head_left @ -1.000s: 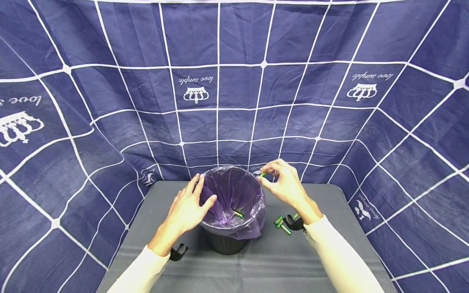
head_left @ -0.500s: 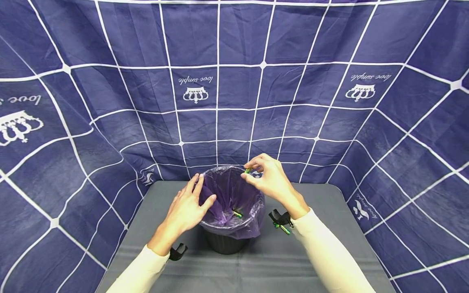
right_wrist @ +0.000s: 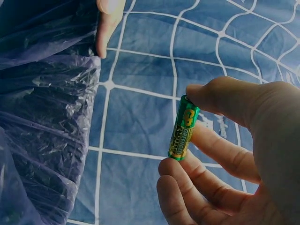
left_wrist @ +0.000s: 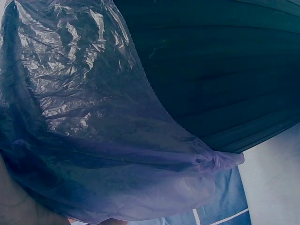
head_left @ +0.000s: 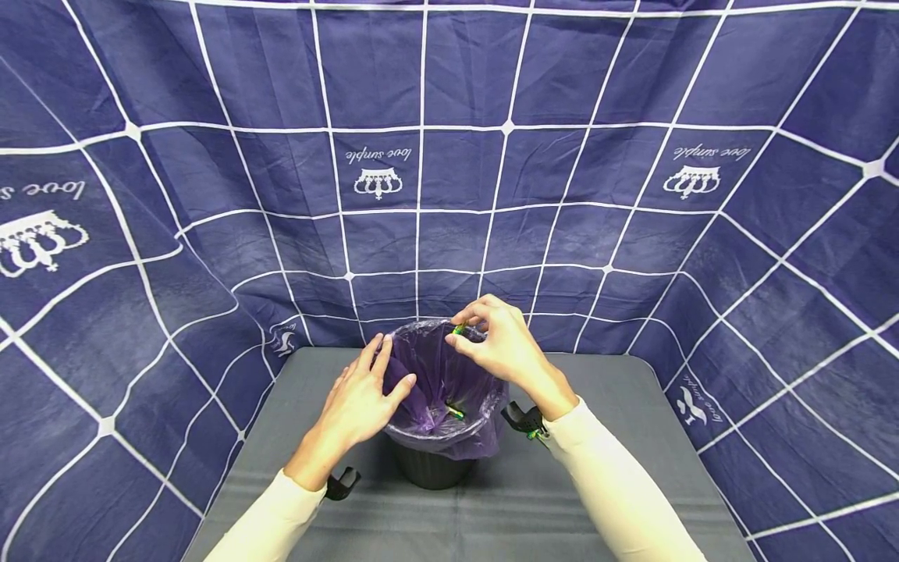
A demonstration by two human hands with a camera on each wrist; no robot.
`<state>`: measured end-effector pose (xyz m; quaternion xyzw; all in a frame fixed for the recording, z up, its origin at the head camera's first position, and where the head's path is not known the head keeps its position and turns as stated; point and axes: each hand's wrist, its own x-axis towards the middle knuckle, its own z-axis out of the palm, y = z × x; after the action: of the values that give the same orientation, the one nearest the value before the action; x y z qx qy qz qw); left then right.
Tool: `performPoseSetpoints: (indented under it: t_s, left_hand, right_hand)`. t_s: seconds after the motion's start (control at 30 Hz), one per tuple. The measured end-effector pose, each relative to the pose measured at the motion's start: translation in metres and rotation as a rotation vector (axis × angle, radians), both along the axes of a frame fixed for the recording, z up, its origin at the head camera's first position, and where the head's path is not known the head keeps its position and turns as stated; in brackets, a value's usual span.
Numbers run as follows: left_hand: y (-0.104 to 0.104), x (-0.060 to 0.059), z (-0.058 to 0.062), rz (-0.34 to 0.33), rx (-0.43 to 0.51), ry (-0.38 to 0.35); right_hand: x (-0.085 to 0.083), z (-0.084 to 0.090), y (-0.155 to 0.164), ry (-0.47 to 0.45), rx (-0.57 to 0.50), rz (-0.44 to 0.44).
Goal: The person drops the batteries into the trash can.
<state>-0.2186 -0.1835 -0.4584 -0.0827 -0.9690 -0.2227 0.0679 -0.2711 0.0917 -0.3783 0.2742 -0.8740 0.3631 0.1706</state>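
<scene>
A small black bin (head_left: 430, 467) lined with a purple plastic bag (head_left: 435, 367) stands on the grey table (head_left: 604, 406). My left hand (head_left: 358, 402) grips the bin's left rim, thumb inside the bag, fingers outside. My right hand (head_left: 492, 343) hovers over the bin's far right rim and pinches a green battery (head_left: 459, 329) end to end between thumb and forefinger; the right wrist view shows that battery (right_wrist: 183, 134) upright beside the bag (right_wrist: 42, 131). One green battery (head_left: 455, 409) lies inside the bag. The left wrist view shows only the bag (left_wrist: 93, 140) and the bin's wall (left_wrist: 220, 70).
More green batteries (head_left: 537, 434) lie on the table right of the bin, mostly hidden by my right wrist. Blue cloth with a white grid (head_left: 449, 156) encloses the table at the back and both sides.
My right hand has carried the pinched battery leftward, from beyond the bin's right rim to over its opening. The left hand has stayed on the rim.
</scene>
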Motion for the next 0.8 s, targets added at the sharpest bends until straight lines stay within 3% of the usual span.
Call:
performPoseSetpoints:
  t_s: [0.8]
  left_hand:
    - [0.0015,-0.0008,0.0004,0.001,-0.013,0.001]
  right_hand:
    - [0.0043,0.0033,0.0027,0.057,-0.006,0.005]
